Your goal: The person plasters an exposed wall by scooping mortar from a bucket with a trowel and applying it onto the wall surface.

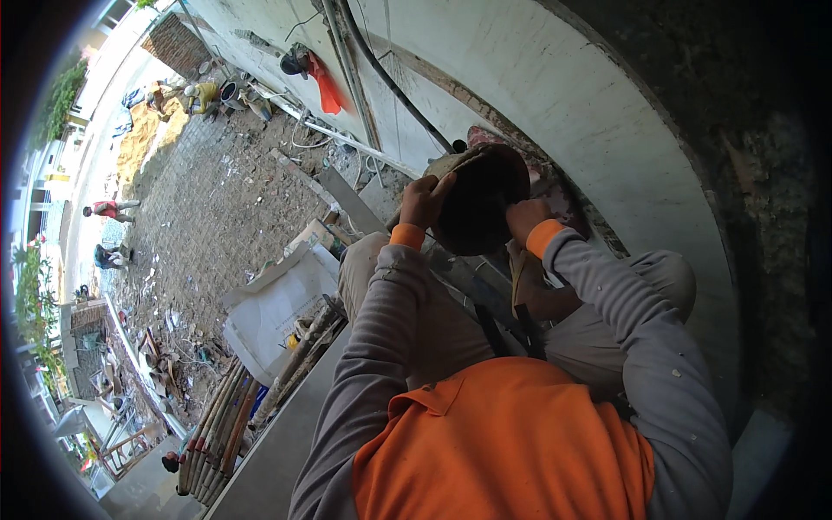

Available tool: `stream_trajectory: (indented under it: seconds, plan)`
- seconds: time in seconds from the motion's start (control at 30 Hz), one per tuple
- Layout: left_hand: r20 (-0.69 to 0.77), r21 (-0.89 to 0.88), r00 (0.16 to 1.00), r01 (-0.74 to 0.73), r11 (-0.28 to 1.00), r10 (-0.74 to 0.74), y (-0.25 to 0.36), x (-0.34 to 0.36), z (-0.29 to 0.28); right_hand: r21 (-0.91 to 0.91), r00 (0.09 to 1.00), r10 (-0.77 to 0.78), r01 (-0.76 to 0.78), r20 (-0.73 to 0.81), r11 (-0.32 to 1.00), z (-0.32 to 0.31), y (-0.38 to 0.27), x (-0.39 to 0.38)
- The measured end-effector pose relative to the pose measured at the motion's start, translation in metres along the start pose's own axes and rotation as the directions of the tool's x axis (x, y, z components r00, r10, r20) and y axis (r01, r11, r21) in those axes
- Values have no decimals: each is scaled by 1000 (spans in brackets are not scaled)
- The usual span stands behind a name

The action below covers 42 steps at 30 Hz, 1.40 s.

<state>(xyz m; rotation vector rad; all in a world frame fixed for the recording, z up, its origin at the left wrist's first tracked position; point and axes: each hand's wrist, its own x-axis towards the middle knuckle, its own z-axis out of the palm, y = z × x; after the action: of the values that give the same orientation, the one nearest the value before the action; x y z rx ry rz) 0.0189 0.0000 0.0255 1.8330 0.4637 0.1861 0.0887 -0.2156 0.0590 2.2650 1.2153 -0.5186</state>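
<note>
Tilted in front of me is a dirt-crusted bucket (472,204), its dark open mouth facing me. My left hand (425,201) grips its rim on the left side, thumb over the edge. At the mouth's right side is my right hand (527,218), with its fingers curled. Whatever those fingers hold is hidden, and the bucket's inside is too dark to make out. A sandalled foot (537,299) shows just below the right hand, between my bent knees.
A pale wall (555,78) curves along the right, with a black hose (381,69) and pipes on it. Rubble ground (234,182) lies far below at left. Several poles (221,425) and a white sheet (282,308) are beside my ledge. Other people (113,210) are in the distance.
</note>
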Motion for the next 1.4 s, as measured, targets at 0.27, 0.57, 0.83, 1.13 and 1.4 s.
stream_trajectory:
  seconds: [0.27,0.57,0.83,1.13,1.4]
  plan:
    - [109,13,991,-79,997,77,8,-6,7,354,974,139,-69,-177,933,56,-37,-12]
    - [69,67,993,-105,992,101,6,-2,11,75,954,81,-61,-289,995,40,-37,-11]
    - [16,55,997,-71,996,70,20,-4,7,277,977,191,-212,99,937,11,-5,-9]
    - [19,13,1000,-18,1000,18,27,-8,17,342,962,165,-233,217,910,-24,28,-15]
    - [-32,-15,999,-8,1000,7,30,-15,31,-41,944,331,-331,-2,943,10,18,-2]
